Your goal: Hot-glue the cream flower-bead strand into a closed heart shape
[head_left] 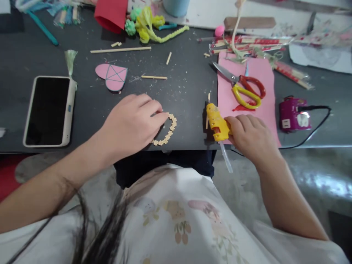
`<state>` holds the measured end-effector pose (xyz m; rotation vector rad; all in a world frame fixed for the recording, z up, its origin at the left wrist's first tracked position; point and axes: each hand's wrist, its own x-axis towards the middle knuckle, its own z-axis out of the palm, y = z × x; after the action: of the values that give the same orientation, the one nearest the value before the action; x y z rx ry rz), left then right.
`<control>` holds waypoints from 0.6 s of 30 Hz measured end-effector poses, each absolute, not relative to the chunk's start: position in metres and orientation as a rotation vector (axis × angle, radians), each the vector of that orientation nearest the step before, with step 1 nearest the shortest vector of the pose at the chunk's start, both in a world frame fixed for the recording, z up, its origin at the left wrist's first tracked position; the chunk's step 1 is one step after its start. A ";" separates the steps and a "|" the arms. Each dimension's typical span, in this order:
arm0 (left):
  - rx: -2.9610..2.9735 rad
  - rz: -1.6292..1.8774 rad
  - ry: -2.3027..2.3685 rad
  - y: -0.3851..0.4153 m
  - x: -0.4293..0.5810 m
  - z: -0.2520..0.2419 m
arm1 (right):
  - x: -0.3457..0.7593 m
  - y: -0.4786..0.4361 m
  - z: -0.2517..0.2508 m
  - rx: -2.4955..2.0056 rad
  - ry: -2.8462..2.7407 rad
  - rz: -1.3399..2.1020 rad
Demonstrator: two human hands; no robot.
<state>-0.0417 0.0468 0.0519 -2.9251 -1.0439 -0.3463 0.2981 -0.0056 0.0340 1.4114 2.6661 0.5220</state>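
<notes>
Near the table's front edge, my left hand [133, 123] lies over the left part of a ring of small pale wooden pieces [172, 128]. Its fingers are bent and closed at the ring's upper edge, and the hand hides the rest of the ring. My right hand [251, 135] grips the handle of a yellow hot glue gun [216, 119], nozzle pointing away from me. A clear glue stick [226, 157] sticks out of its rear end. Thin wooden bits [207, 121] lie beside and under the gun.
A phone [48, 110] lies at left, a pink heart-shaped piece [115, 76] behind my left hand. Scissors [242, 84] rest on a pink sheet [266, 121]. A purple box with a cable [295, 114] sits at right. Thin sticks [121, 50] and yellow pipe cleaners [148, 24] lie farther back.
</notes>
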 end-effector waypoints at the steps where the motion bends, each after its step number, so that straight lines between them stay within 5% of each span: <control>1: -2.877 -0.402 -1.066 0.039 -0.043 0.052 | 0.297 -0.002 0.034 1.413 2.650 0.546; 8: -2.640 -0.611 -1.566 -0.015 -0.038 0.033 | 0.280 0.024 0.028 1.424 2.572 0.694; 18: -2.400 -0.796 -1.831 -0.049 -0.004 0.008 | 0.254 0.035 0.059 1.211 2.830 0.360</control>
<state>-0.0039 -0.0495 0.0082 -2.3998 -1.8313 -0.7958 0.2544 0.0354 0.0592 1.2107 2.8298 0.3600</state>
